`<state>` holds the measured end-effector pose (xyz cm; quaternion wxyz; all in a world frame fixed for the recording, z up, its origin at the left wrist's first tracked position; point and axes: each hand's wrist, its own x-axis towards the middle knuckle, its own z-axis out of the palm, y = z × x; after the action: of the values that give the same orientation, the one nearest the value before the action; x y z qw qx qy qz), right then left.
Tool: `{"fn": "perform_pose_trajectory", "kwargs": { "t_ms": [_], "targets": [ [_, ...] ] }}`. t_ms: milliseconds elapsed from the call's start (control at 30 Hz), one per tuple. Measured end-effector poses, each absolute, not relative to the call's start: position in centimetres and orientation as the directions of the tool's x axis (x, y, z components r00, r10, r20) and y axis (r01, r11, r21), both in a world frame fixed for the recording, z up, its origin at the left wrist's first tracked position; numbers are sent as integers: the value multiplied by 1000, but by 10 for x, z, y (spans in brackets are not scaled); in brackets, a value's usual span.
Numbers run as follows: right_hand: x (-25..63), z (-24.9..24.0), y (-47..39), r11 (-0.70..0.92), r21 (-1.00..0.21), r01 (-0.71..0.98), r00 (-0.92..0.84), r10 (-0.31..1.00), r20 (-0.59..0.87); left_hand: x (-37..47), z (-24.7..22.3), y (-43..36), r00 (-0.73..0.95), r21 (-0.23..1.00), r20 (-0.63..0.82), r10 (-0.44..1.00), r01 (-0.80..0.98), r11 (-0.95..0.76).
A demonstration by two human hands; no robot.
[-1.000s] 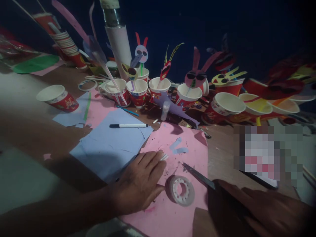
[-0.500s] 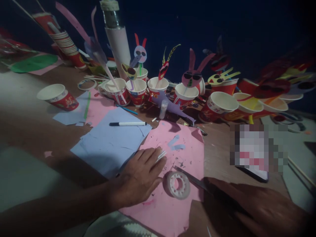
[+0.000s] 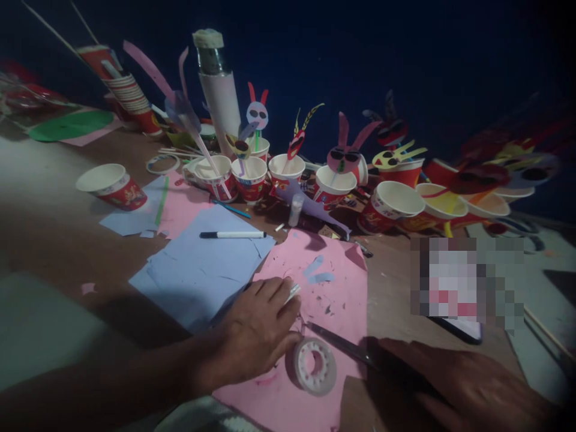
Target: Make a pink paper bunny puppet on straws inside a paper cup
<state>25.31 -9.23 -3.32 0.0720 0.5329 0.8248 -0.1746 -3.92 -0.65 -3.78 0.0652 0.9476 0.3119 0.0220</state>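
Note:
My left hand lies palm down on the pink paper, its fingers closed around a narrow white strip that pokes out past the fingertips. My right hand grips a long pointed metal blade; whether it belongs to scissors or a knife is hidden in the dark grasp. The blade's tip points left, close to my left thumb. Near that thumb sits a roll of clear tape. Beyond my fingers, small blue paper cutouts and dark scraps lie on the pink sheet.
Left of my hand is blue paper with a black-and-white marker on it. Paper cups holding paper animal faces stand in a row behind. A small clear bottle stands before them. A phone-like object, partly blurred, lies right.
The view has tilted, so the table appears lower. The blade has come nearer to my left thumb, and the tape roll has shifted toward me. My left hand stays on the pink paper.

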Motion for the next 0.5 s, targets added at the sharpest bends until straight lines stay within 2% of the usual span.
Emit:
{"fn": "perform_pose_trajectory", "kwargs": {
  "t_ms": [67, 200, 367, 500],
  "targets": [
    [263, -40, -94, 370, -141, 918, -396, 863, -313, -39, -39, -7, 806, 125, 19, 592, 585, -801],
    [276, -45, -91, 388, -48, 921, -388, 894, -222, -41, -40, -8, 812, 111, 30, 583, 577, -809],
    [263, -37, -82, 336, -1, 942, -332, 929, -166, -43, -38, -7, 819, 108, 8, 574, 570, -815],
    [253, -43, -86, 383, -15, 924, -382, 920, -90, -43, -38, -6, 822, 119, -16, 569, 567, -815]
  ]
}}
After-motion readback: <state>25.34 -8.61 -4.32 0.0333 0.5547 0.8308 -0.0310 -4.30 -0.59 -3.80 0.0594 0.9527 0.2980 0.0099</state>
